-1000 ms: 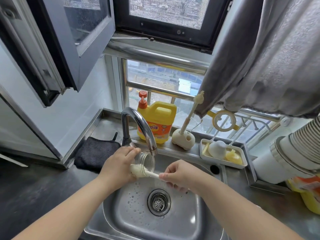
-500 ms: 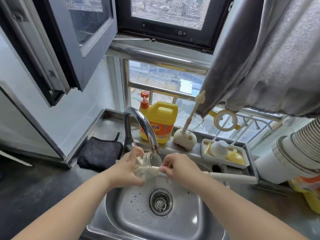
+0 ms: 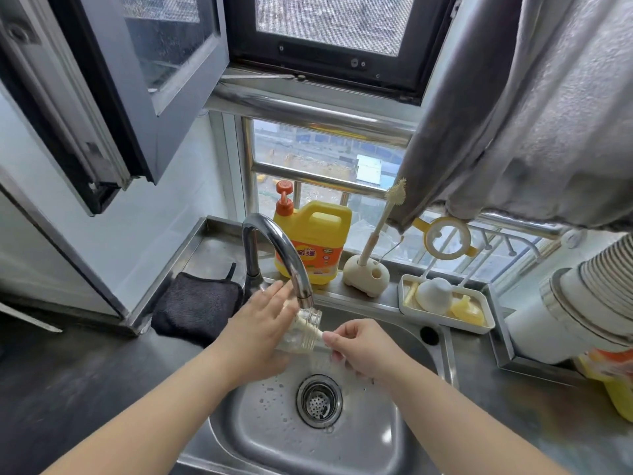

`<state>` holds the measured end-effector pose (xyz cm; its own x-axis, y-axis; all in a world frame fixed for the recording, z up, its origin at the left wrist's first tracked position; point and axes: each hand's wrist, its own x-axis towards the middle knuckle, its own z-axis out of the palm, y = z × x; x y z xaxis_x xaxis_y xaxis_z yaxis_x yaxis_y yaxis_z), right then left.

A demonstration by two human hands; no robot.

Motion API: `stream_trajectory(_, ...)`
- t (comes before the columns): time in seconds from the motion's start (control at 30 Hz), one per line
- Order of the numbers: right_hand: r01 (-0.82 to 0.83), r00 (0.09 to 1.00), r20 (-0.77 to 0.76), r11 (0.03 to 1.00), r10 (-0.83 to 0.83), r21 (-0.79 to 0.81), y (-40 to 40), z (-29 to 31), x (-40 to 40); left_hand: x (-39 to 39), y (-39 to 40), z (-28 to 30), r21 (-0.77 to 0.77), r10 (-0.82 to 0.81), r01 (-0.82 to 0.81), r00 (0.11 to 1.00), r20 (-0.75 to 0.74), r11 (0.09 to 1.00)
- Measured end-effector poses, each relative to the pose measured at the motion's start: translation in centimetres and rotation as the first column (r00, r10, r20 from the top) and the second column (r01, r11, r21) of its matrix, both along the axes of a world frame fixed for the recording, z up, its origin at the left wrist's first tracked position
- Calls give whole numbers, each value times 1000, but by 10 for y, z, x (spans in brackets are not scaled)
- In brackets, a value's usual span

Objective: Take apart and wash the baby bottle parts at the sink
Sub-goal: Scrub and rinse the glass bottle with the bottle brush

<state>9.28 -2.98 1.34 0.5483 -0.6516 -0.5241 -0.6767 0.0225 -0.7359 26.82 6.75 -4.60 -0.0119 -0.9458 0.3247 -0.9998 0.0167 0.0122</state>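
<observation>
Bottle (image 3: 301, 332) between hands, seemingly brush inside

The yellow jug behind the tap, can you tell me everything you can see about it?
The yellow detergent jug looks like plastic, with a built-in carry handle at the top and an orange pump on its left shoulder. An orange label with white characters wraps its front. It stands upright on the steel ledge under the window, behind the faucet, whose spout hides part of the jug. Neither hand touches it.

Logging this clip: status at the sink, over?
Left hand holds the glass bottle under the faucet. Right hand pinches the brush, head inside the bottle. Nothing in the way.
</observation>
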Motion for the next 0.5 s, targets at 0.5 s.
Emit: stream_trajectory(0.5,-636,761,-558,213,330,-741,-15,25,13,8,7,6,333,297,-78,667,-683,940)
